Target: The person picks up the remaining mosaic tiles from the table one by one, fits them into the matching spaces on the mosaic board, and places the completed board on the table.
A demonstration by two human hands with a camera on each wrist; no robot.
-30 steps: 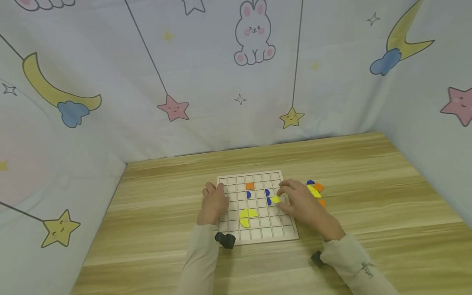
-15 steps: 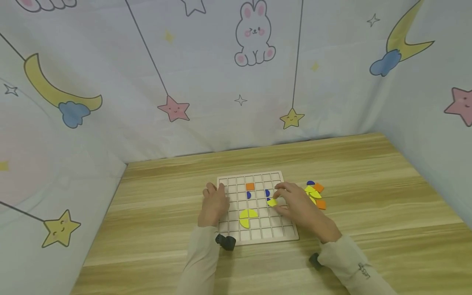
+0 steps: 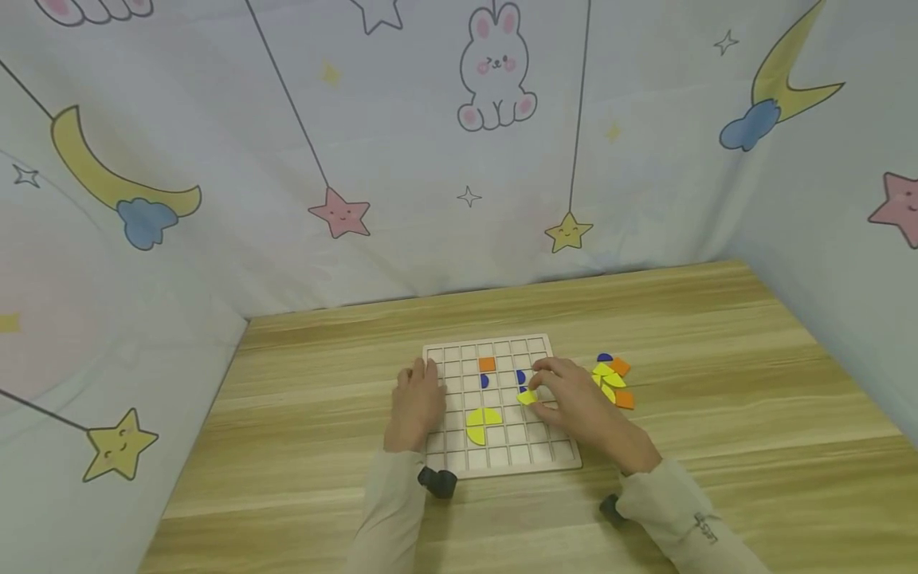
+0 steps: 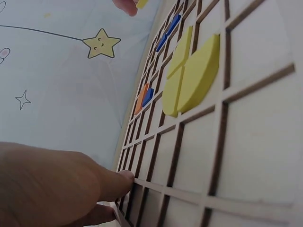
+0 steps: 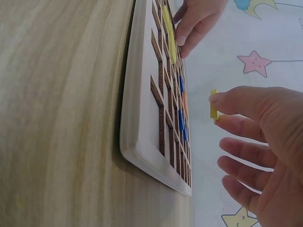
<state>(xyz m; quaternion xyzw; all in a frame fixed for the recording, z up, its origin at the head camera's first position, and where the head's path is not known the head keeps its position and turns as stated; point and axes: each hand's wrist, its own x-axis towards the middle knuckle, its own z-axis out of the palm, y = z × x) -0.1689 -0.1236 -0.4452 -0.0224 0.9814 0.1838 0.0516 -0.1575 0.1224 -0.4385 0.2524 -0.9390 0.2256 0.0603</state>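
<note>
A pale wooden grid board (image 3: 508,455) lies on the table. My left hand (image 3: 416,404) holds its left edge; in the left wrist view one finger (image 4: 116,183) rests on the rim and another lies at its outer side. My right hand (image 3: 579,404) pinches a small flat yellow piece (image 3: 527,397) between thumb and forefinger, above the board's right half. The right wrist view shows this yellow piece (image 5: 213,105) edge-on, raised off the board. On the board sit yellow quarter circles (image 4: 201,73), an orange square (image 3: 487,364) and blue half circles (image 3: 520,377).
Right of the board lies a loose pile of yellow pieces (image 3: 608,379), orange squares (image 3: 625,399) and a blue half circle (image 3: 605,357). The wooden table (image 3: 287,478) meets a printed cloth wall (image 3: 402,255) behind and at the sides.
My right hand has moved slightly left and nearer with the yellow piece, which now partly covers the lower blue half circle. The left hand stays on the board's edge.
</note>
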